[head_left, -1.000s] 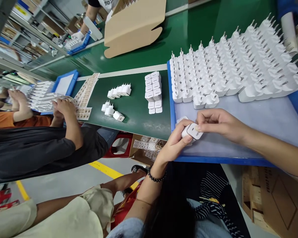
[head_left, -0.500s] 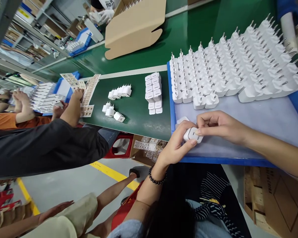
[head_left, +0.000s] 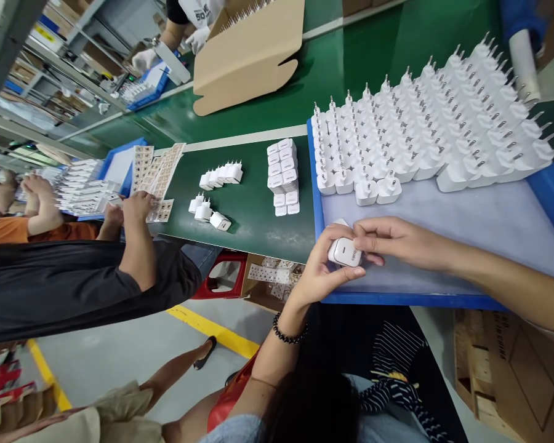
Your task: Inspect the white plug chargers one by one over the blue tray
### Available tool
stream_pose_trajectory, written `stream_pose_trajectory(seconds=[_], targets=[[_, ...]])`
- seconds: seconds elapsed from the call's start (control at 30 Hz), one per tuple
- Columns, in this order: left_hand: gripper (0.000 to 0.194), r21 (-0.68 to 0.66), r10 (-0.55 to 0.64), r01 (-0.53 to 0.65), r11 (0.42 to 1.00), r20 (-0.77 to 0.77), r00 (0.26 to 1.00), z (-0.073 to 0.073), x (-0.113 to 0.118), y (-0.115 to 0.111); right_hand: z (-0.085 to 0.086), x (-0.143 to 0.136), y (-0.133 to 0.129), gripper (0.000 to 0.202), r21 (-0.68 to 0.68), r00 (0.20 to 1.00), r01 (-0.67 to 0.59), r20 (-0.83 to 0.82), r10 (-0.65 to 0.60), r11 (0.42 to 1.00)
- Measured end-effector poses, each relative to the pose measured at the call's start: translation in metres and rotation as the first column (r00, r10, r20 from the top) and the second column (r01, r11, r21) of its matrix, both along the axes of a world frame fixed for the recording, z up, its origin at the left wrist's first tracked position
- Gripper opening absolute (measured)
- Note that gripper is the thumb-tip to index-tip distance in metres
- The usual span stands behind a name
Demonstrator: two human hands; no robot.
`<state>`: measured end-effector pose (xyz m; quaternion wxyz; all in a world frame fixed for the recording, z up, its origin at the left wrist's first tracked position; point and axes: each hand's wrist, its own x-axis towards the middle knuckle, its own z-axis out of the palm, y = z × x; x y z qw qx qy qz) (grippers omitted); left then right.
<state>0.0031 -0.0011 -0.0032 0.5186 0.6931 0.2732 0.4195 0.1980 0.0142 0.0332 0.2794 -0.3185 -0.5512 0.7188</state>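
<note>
A white charger (head_left: 346,251) with a small port slot and printed lettering is held over the near left part of the blue tray (head_left: 425,299). Its body is wrapped by my left hand (head_left: 327,264), which wears a dark beaded bracelet. From the right, my right hand (head_left: 392,243) pinches at the charger's lettered edge, thumb and fingers pressed together. Behind my hands, many white plug chargers (head_left: 415,135) stand in rows with pins up. Left of the tray, a block of white chargers (head_left: 284,175) sits on the green table (head_left: 253,215).
A short row of white plugs (head_left: 221,175) and a few loose ones (head_left: 204,211) lie farther left. An open cardboard box (head_left: 249,61) is beyond them. A person's hands (head_left: 138,206) are at sticker sheets (head_left: 159,175). A gloved co-worker (head_left: 198,38) is at the far side.
Both my hands have shifted slightly left with the charger, and its port face shows more fully. The neighbouring person's hand has moved left and down from the sticker sheets.
</note>
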Motion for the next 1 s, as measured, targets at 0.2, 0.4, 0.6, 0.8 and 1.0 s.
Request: stream_pose_trajectory(seconds=[0.2, 0.4, 0.6, 0.8, 1.0], targets=[[0.046, -0.033, -0.013, 0.016, 0.999, 0.097, 0.995, -0.006, -0.002, -0.002, 0.001, 0.003, 0.001, 0.040, -0.144, 0.985, -0.080, -0.161, 0.056, 0.986], [0.047, -0.122, -0.001, 0.007, 0.993, 0.046, 0.999, -0.005, -0.002, -0.003, -0.006, 0.002, 0.002, 0.036, -0.044, 0.991, 0.004, -0.135, -0.009, 0.999], [0.052, -0.234, -0.020, 0.015, 0.972, -0.022, 1.000, -0.003, -0.002, -0.004, -0.009, 0.002, -0.002, 0.033, 0.036, 0.995, 0.090, -0.039, -0.089, 0.995], [0.049, -0.174, -0.044, 0.025, 0.984, -0.106, 0.993, 0.005, 0.000, -0.003, -0.009, 0.000, -0.006, 0.042, 0.148, 0.977, 0.176, 0.093, -0.191, 0.973], [0.041, -0.080, -0.079, 0.069, 0.994, -0.125, 0.989, 0.009, 0.002, 0.001, -0.005, -0.006, -0.010, 0.045, 0.200, 0.962, 0.228, 0.106, -0.252, 0.953]])
